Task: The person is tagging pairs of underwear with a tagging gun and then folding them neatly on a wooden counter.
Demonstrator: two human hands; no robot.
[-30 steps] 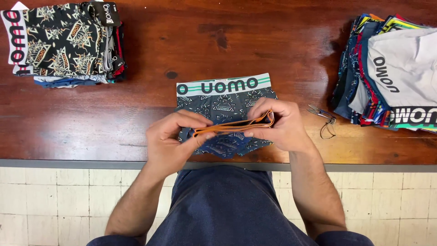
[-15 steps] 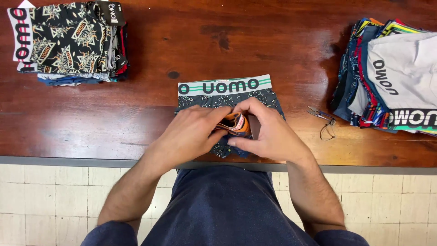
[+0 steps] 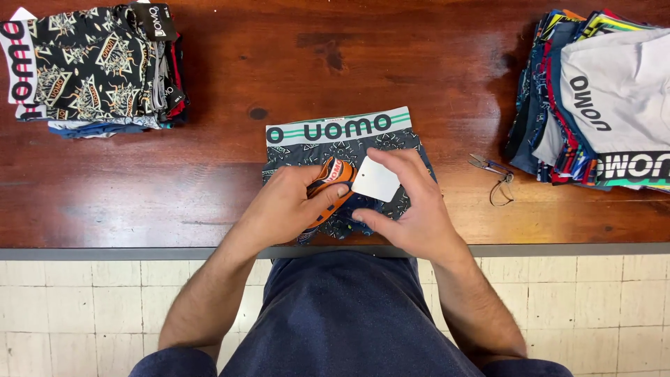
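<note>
Turned up since half a second ago, a white tag is pinched by the right hand; an orange waistband is gripped by the left hand, over patterned boxer briefs at centre. Folded stacks are kept upper left, unsorted garments upper right.

Head view, straight down, close.
</note>
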